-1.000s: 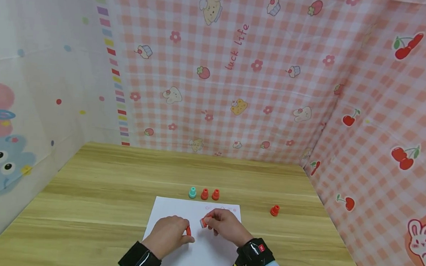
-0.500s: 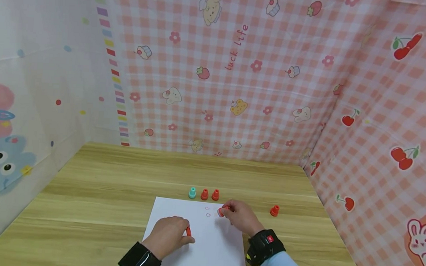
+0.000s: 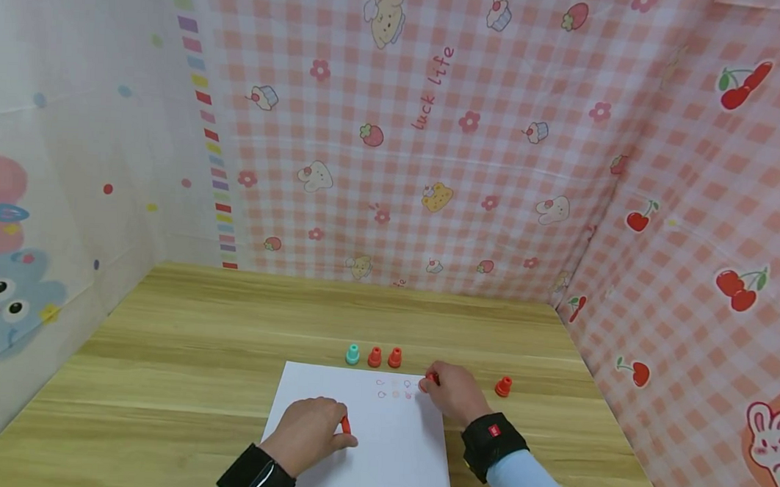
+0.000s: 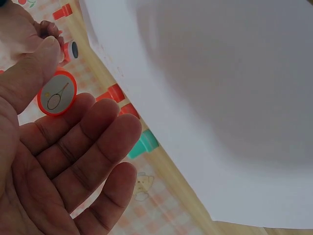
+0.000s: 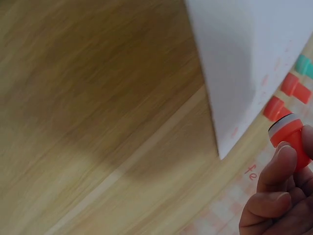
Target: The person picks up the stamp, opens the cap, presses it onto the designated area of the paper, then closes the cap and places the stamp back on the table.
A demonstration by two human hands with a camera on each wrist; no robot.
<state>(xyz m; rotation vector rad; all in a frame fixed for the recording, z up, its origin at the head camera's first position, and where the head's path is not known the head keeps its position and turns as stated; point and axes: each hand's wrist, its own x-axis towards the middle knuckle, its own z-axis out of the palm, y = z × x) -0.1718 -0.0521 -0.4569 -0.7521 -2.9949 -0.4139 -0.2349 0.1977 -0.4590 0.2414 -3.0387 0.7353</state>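
Observation:
A sheet of white paper (image 3: pixel 385 460) lies on the table, with two rows of small faint red stamp prints (image 3: pixel 395 394) near its top right corner. My right hand (image 3: pixel 459 396) pinches a red toy stamp (image 5: pixel 288 137) between thumb and fingers, at the right end of the prints. In the right wrist view a white band and dark rim show at the stamp's face end. Over the paper's left half, my left hand (image 3: pixel 306 429) pinches a round red stamp cap (image 4: pixel 57 93) between thumb and index finger. A racket and ball picture shows on the cap.
Behind the paper stand a teal stamp (image 3: pixel 352 355) and two red stamps (image 3: pixel 385 358) in a row. Another red stamp (image 3: pixel 503 386) stands apart at the right. Patterned cloth (image 3: pixel 394 163) encloses the back and sides of the wooden table (image 3: pixel 179 350).
My right hand has moved right and away from me with the stamp, from mid-paper to its top right corner. More prints show in the rows. The left hand has stayed still.

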